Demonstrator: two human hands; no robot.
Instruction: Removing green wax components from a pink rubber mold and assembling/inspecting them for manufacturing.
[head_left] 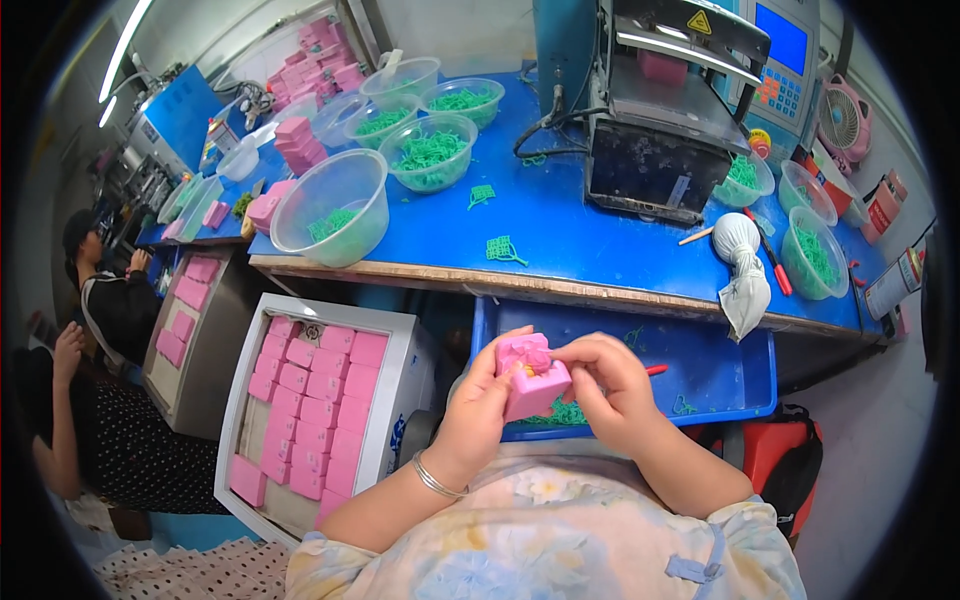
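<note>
My left hand [478, 398] is wrapped round a small pink block [538, 398], a soft-looking mould with a hollow in its upper face. A yellowish bit shows in that hollow. My right hand [612, 385] is closed at the block's right side, its index finger and thumb against the edge; anything pinched between them is hidden. Under both hands, loose green pieces [566, 413] lie in a blue tray [700, 372]. A red stick-like tool [656, 370] pokes out beside my right hand.
Left of me, a white-framed machine [398, 365] holds rows of pink blocks [325, 387]. On the blue bench [430, 225] stand clear bowls [345, 195] of green pieces and a black press [645, 150]. A cloth-wrapped bundle [742, 265] overhangs the bench edge. Co-workers [105, 290] are at far left.
</note>
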